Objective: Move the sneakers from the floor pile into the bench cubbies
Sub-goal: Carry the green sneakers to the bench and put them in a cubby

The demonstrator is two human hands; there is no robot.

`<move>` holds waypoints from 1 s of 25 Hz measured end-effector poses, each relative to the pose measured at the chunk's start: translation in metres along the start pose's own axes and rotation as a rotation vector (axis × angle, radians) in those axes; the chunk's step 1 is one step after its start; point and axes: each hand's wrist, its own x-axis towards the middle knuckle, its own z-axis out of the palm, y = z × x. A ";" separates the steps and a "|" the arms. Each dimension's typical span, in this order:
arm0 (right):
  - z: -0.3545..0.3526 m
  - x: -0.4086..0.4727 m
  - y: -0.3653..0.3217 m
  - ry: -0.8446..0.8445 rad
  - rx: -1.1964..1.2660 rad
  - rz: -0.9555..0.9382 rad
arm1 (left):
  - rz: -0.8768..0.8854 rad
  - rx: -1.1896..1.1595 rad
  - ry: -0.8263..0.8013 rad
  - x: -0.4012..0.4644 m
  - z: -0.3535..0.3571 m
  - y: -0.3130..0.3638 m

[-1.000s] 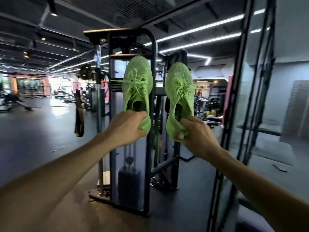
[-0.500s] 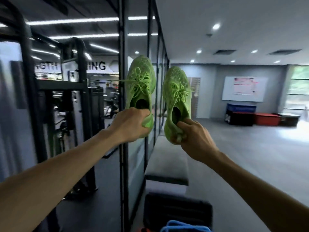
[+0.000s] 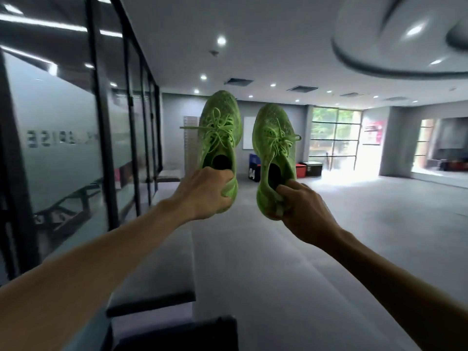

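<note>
two green sneakers are held up in the air, toes up. the left hand (image 3: 202, 192) grips the heel of the left sneaker (image 3: 219, 133). the right hand (image 3: 301, 211) pinches the heel of the right sneaker (image 3: 274, 148). a grey worktop (image 3: 162, 269) is below

One head-worn camera looks forward along both outstretched arms, level down the room; the bench (image 3: 162, 262) lies close below the fingers.

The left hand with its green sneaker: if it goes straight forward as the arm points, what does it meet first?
The way looks free for the left hand and its sneaker; only open floor lies ahead, though depth is unclear.
</note>
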 end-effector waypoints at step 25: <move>0.072 0.114 0.580 0.065 -0.101 0.086 | 0.107 -0.126 -0.036 0.460 0.407 0.140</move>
